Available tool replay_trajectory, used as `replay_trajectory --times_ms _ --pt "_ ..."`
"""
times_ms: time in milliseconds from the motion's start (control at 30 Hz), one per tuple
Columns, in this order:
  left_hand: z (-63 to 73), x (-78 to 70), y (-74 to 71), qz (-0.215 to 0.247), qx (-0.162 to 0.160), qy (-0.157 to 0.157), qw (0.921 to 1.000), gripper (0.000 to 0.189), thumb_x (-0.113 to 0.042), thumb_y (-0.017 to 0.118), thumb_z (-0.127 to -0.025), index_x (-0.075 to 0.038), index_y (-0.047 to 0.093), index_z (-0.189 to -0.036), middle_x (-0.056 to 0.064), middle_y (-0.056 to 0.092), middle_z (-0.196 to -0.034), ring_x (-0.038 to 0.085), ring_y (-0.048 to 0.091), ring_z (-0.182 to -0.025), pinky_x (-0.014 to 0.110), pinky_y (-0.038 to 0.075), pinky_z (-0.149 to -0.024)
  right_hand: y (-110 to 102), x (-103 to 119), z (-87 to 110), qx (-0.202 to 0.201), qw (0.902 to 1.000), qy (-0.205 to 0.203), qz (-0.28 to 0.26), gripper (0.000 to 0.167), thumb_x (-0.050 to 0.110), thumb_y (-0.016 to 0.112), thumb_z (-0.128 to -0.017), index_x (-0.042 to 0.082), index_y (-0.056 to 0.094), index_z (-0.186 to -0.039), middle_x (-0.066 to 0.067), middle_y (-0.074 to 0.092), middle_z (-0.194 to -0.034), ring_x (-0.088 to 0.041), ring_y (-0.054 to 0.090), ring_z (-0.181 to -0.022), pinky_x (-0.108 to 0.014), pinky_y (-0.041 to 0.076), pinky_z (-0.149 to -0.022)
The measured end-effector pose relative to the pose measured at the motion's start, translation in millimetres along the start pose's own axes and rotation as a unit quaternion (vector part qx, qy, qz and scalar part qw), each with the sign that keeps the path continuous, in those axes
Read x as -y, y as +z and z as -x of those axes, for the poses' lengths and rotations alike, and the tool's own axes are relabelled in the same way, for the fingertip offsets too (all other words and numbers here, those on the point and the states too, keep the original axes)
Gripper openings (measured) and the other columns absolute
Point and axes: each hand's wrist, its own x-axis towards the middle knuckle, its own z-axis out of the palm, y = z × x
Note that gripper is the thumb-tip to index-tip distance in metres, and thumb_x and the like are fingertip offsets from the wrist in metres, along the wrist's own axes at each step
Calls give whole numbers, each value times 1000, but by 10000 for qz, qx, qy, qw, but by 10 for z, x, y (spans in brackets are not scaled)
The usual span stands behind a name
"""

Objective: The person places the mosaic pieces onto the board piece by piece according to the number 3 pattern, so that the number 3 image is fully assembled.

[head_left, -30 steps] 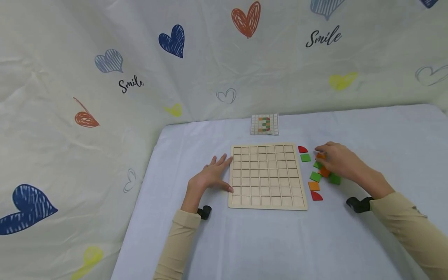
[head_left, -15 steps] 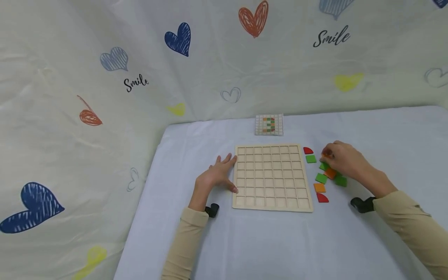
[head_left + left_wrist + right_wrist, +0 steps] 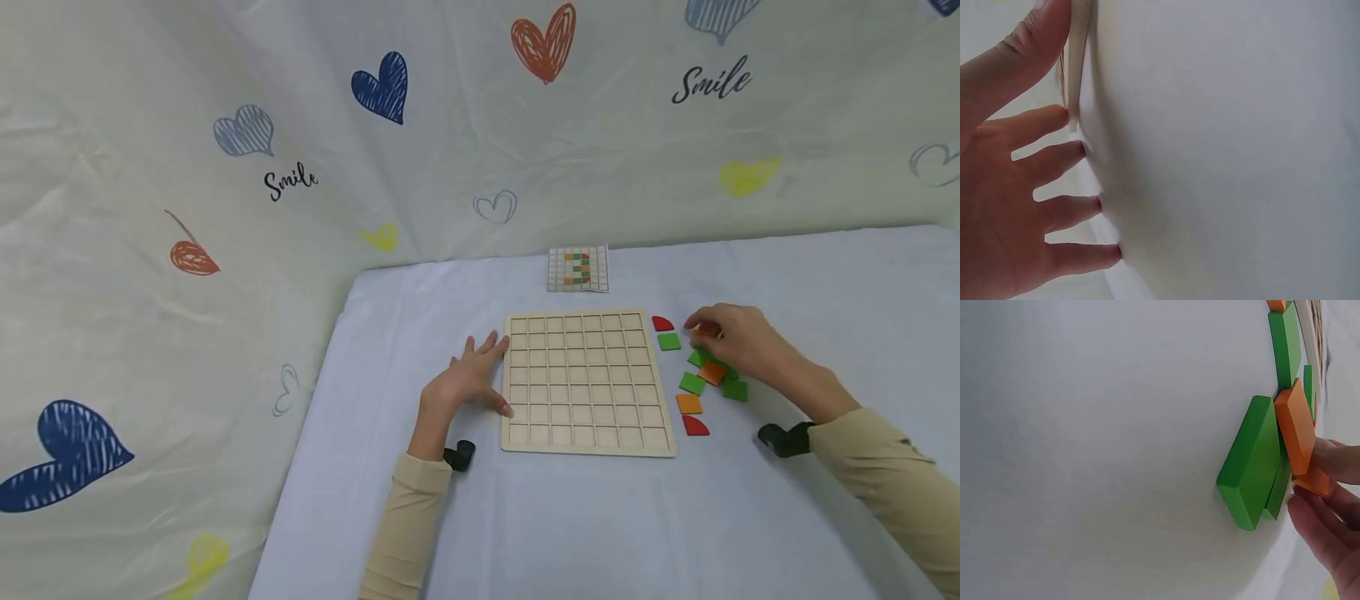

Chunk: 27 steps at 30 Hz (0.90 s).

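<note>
At the left edge of a pale wooden grid board, my left hand lies with fingers spread. Its thumb and forefinger touch the board's side in the left wrist view, and the other fingertips rest on the cloth. Right of the board, my right hand pinches an orange square tile between thumb and fingers, low over the loose tiles. Another orange tile leans on green tiles just beside the fingers. The hand partly hides this cluster in the head view.
A small pattern card lies behind the board. Along the board's right side are a red quarter-circle tile, a green tile, an orange tile and another red quarter-circle. White cloth covers the table.
My right hand's fingers have closed in on the orange tile at the top of the cluster. The left hand keeps its place on the board. The head view has shifted slightly.
</note>
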Motion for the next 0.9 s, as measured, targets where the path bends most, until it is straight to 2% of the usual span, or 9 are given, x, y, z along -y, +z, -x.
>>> replay_trajectory --times_ms 233,300,400,500,700,900 --pt "14 -3 8 -4 -23 -65 10000 121 -27 95 -72 -19 19 -167 4 6 -174 39 -4 -160 65 10 -126 0 13 13 -361 9985 -362 191 16 -1 75 -88 -5 77 -104 -11 72 -89 -22 58 -77 -28 52 -65" --pt "14 1 12 4 -33 -73 10000 121 -27 95 -72 -20 19 -167 4 6 -174 39 -4 -160 65 10 -126 -6 29 14 -506 9976 -427 205 15 -1 76 -88 -5 77 -102 -11 72 -89 -22 60 -78 -31 55 -67" --pt "15 9 18 35 -44 -45 10000 121 -26 95 -72 -20 19 -167 3 6 -174 39 -4 -159 65 10 -126 -22 59 19 -632 9968 -470 97 15 -3 76 -87 -7 77 -102 -15 74 -91 -27 65 -80 -43 61 -73" --pt "13 19 26 50 -47 9 10000 121 -26 94 -73 -21 18 -167 1 7 -174 39 -5 -159 65 9 -126 -39 90 28 -586 9973 -426 -83 20 -5 75 -87 -9 75 -107 -19 74 -97 -33 69 -86 -52 61 -79" --pt "7 33 38 43 -87 98 9999 119 -26 94 -73 -23 21 -166 -2 10 -174 40 -5 -159 66 9 -126 -40 144 48 -508 9972 -463 -287 30 -6 74 -88 -10 72 -117 -22 73 -106 -36 70 -94 -53 60 -83" --pt "3 11 25 37 -53 113 9999 118 -26 94 -73 -23 21 -166 0 9 -174 41 -6 -159 68 8 -125 -15 171 58 -668 9954 -609 -315 32 -8 76 -85 -11 72 -117 -19 73 -104 -35 71 -92 -51 60 -82"
